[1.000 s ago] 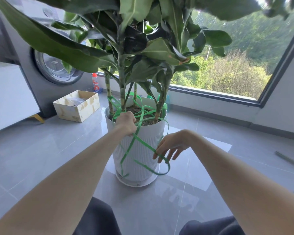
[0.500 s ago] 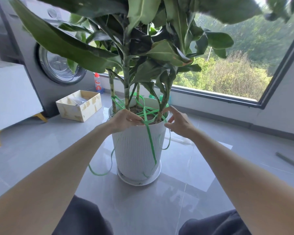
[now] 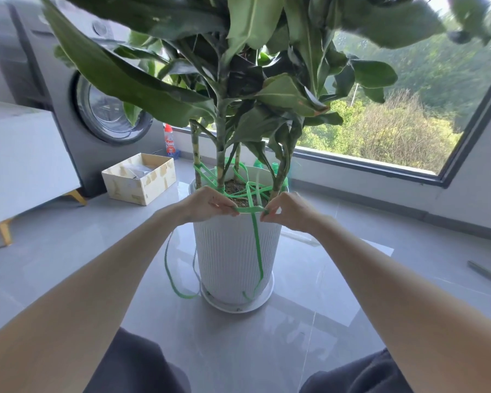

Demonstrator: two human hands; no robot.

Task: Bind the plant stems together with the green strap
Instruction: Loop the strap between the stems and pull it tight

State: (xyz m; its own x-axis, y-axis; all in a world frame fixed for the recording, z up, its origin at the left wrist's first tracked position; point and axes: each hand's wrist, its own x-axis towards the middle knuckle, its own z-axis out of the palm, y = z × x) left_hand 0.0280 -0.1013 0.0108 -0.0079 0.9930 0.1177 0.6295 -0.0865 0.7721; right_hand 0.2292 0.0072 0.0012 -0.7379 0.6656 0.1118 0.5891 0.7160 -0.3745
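Observation:
A tall leafy plant with several stems (image 3: 221, 154) grows in a white ribbed pot (image 3: 233, 259) on a saucer. A green strap (image 3: 256, 242) loops around the stem bases, crosses over the soil and hangs down the pot's front to the floor. My left hand (image 3: 207, 204) pinches the strap at the pot's near rim. My right hand (image 3: 289, 209) pinches the same strap a little to the right. A short taut stretch of strap runs between the two hands.
A grey washing machine (image 3: 97, 109) and a white cabinet (image 3: 20, 160) stand at the left. An open cardboard box (image 3: 139, 180) and a red-capped bottle (image 3: 170, 143) sit behind the pot's left side. A large window (image 3: 380, 137) is at the right; a rod (image 3: 488, 275) lies on the floor.
My right hand rose from low beside the pot to its rim and took hold of the strap. My left hand stayed at the rim. The strap's loose loops dropped to the floor.

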